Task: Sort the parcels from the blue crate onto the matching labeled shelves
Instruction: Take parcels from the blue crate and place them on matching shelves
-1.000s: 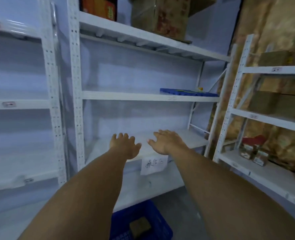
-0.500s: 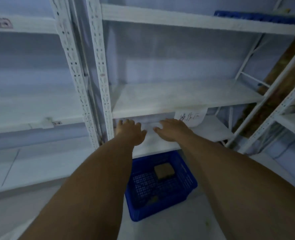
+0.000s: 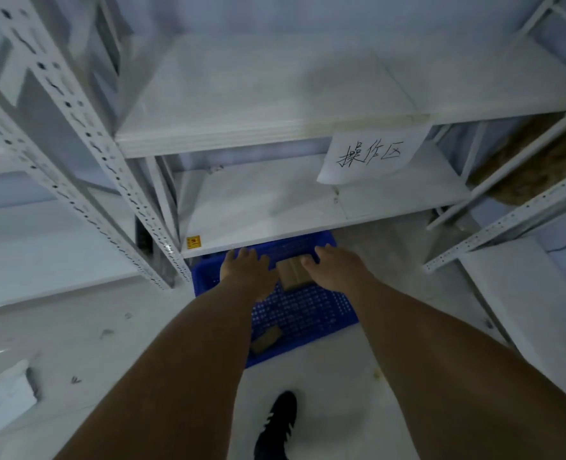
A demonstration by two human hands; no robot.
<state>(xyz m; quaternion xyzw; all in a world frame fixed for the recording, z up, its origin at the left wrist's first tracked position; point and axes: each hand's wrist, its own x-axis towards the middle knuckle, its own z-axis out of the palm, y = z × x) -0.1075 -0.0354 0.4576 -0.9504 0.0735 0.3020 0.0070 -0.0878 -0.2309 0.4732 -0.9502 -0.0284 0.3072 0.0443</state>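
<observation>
The far parcel (image 3: 293, 275) is seen in the blue crate (image 3: 311, 313), which is set on the floor (image 3: 311, 376), partly under the lowest shelf (image 3: 275, 210). A near parcel (image 3: 265, 338) is partly hidden by the left forearm. The left hand (image 3: 245, 270) and right hand (image 3: 334, 270) are held open on either side of the far parcel; whether it is touched cannot be told.

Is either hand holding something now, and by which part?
Nothing is clearly held. The left hand and right hand are open on either side of a brown parcel in the blue crate.
</observation>
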